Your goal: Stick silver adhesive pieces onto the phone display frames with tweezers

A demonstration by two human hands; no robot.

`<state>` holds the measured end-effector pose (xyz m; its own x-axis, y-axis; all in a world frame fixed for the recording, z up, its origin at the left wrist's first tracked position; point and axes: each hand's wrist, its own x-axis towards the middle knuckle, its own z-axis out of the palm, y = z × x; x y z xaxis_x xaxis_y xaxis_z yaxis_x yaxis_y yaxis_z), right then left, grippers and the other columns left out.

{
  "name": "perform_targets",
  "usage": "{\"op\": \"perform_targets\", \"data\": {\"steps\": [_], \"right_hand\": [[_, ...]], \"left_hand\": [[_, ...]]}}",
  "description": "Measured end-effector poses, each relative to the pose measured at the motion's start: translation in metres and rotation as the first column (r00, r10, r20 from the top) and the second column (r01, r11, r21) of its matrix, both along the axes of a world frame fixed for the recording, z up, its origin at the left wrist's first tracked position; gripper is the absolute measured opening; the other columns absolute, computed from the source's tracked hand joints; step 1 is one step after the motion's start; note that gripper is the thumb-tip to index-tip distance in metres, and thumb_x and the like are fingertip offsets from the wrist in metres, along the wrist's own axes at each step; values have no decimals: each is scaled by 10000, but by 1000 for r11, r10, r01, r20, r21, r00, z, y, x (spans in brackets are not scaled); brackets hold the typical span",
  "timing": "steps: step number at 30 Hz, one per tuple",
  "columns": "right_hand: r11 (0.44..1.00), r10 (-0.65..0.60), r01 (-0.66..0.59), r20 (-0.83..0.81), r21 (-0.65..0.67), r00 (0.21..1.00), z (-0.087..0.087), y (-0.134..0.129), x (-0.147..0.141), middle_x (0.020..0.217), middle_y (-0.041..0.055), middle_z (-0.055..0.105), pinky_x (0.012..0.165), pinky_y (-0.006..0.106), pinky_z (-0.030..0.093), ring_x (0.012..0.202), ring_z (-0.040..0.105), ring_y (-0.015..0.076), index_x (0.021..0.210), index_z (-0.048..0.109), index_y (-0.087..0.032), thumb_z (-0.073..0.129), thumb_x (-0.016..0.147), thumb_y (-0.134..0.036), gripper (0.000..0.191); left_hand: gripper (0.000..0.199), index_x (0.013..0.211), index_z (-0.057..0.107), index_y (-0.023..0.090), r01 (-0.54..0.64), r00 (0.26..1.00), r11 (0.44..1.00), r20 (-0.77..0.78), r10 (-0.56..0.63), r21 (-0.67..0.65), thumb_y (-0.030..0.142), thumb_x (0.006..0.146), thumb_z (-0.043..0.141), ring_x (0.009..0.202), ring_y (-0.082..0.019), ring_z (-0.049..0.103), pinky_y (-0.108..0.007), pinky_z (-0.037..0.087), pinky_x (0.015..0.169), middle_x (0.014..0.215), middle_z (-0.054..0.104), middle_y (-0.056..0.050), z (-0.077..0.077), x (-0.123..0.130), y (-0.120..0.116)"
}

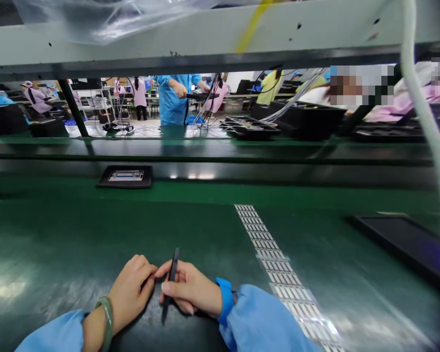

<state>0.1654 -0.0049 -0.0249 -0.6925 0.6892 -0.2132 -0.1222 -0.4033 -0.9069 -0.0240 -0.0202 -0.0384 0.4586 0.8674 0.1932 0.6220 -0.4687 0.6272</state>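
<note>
My right hand [190, 288] pinches a slim black tool [171, 278], held upright between thumb and fingers, with its lower end near the green work surface [205, 230]. Close beside it, my left hand [134, 286] rests on the surface with its fingers curled together; whatever they may hold is hidden. The fingertips of both hands almost meet. To the right of my right hand, a long strip of white labels [271, 244] runs from the middle of the surface toward the lower right.
A black tray [122, 185] with a metallic piece lies at the back left. At the right is a dark flat panel [407, 244], behind a hanging pale cable [425, 117]. A metal beam [205, 44] crosses overhead. People work beyond the bench.
</note>
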Motion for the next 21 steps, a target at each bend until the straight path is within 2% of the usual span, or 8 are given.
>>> {"op": "perform_targets", "data": {"steps": [3,6,9,12,15,17,19,21], "right_hand": [[977,-201,198,40,85,979,-2,1,-5,717,2,665,280,131,253,297,401,-4,946,506,-139,685,717,-431,412],[979,-192,186,67,80,979,-1,5,-4,742,22,671,291,138,297,320,444,16,957,487,-144,667,722,-441,419],[987,-137,127,102,101,985,1,8,-1,744,44,668,308,164,353,344,481,45,952,471,-145,655,703,-472,450],[976,-151,123,152,181,977,1,7,-3,728,22,638,321,179,381,353,484,53,950,454,-155,598,725,-480,421],[939,-239,166,225,301,945,1,0,-13,656,-17,578,319,185,380,347,469,62,934,479,-157,518,778,-396,288],[898,-320,195,282,394,905,4,-6,-22,697,-1,592,343,189,388,381,490,70,908,525,-159,512,770,-286,187],[851,-394,206,326,484,859,9,-11,-29,784,25,624,461,207,451,529,578,104,851,572,-164,520,745,-198,123],[811,-444,198,360,550,820,15,-12,-33,834,41,639,657,254,494,767,632,169,853,600,-167,527,736,-165,138]], "left_hand": [[300,832,634,158,81,993,985,-69,-93,-155,273,894,363,784,-211,529,-317,401,709,786,578,-76,24,-10,18],[266,779,629,185,149,983,946,-58,-173,-289,308,884,419,582,-144,550,-234,407,567,643,604,-2,53,-20,43],[305,845,612,187,102,994,960,-9,-108,-260,375,918,383,722,-154,585,-235,433,665,770,635,-10,71,-15,56],[309,1026,596,192,152,984,960,131,-124,-236,390,923,381,887,-175,581,-262,447,795,957,623,-41,66,6,52],[349,1168,544,191,289,935,919,286,-210,-268,382,887,463,985,-196,565,-293,445,885,1090,590,-70,45,24,41],[379,1182,541,184,298,918,901,352,-180,-315,404,880,474,998,-212,569,-310,449,904,1109,593,-82,32,29,35],[381,1149,571,183,266,916,883,388,-107,-386,438,892,452,978,-220,584,-315,466,887,1089,612,-84,24,27,34],[379,1090,611,184,253,909,859,413,-54,-445,467,891,457,966,-226,590,-312,475,875,1058,629,-79,20,24,36]]}}
